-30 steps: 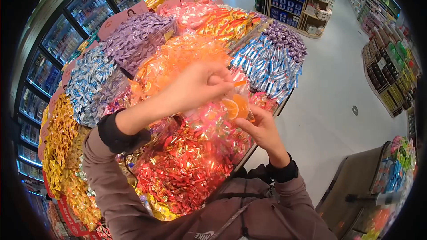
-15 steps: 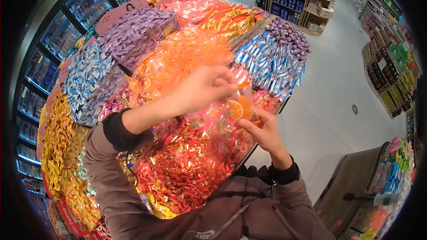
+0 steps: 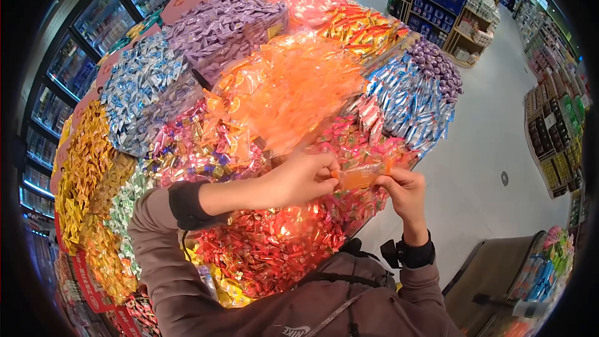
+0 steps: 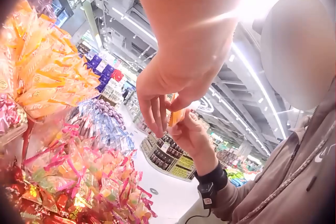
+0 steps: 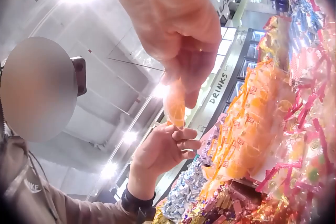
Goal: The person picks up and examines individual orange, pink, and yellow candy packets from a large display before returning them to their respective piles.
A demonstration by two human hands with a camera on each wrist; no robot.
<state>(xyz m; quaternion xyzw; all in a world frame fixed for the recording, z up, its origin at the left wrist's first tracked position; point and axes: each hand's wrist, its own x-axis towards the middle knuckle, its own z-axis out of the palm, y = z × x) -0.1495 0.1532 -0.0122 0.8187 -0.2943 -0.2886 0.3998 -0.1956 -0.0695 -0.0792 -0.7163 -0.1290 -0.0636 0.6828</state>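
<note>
An orange candy in a clear wrapper (image 3: 362,176) stretches sideways between both hands in the head view. My left hand (image 3: 306,178) pinches its left end between thumb and finger. At the other end, my right hand (image 3: 405,193) pinches the wrapper's orange edge. Seen from the right wrist, the wrapped candy (image 5: 174,103) spans from the right hand (image 5: 184,45) above to the left hand (image 5: 163,150) below. In the left wrist view, the left hand's fingers partly cover the wrapper. Below the hands lie red wrapped candies (image 3: 274,243) and pink-wrapped ones (image 3: 346,140).
A heap of orange candies (image 3: 293,81) lies beyond the hands. Around it are purple (image 3: 218,25), blue-white (image 3: 405,100) and gold (image 3: 87,175) candy heaps. Grey floor (image 3: 480,137) runs along the right, with stocked shelves (image 3: 552,131) beyond. Drink coolers (image 3: 93,19) line the back left.
The wrapped candy has gone from upright to sideways, held by both ends. Both hands now sit lower in the head view and further right, and the display has shifted right too.
</note>
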